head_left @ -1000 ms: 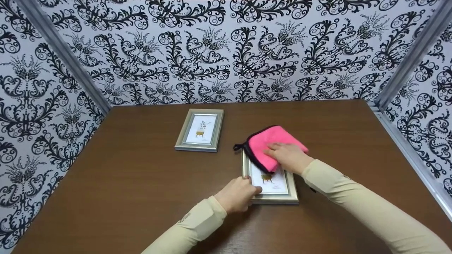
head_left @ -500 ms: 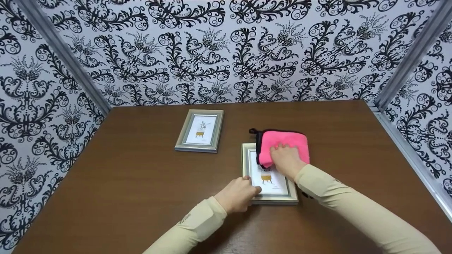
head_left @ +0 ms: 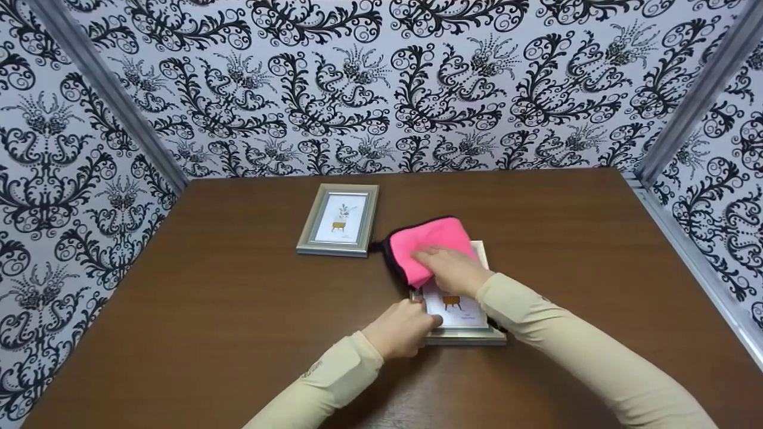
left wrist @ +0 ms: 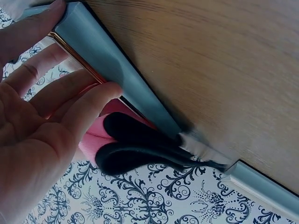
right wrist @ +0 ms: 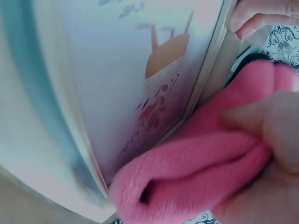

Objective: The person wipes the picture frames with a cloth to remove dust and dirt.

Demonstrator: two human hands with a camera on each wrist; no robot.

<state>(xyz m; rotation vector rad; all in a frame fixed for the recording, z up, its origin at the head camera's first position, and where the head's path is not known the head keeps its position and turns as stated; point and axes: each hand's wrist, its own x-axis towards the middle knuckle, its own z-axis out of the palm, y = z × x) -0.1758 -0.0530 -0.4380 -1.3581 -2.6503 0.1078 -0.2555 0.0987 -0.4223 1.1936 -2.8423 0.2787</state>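
My left hand (head_left: 398,330) grips the likely fragile frame (head_left: 468,338) by its stiff edge, my right hand (head_left: 458,271) pinching soft, seemingly light cloth (head_left: 438,235).

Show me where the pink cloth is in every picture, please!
Head: the cloth is just right of the middle, under the right hand.
Left wrist: the cloth is left of and below the middle, partly behind the left hand.
Right wrist: the cloth is at lower right, in the right hand.
Shared landmark: the near frame.
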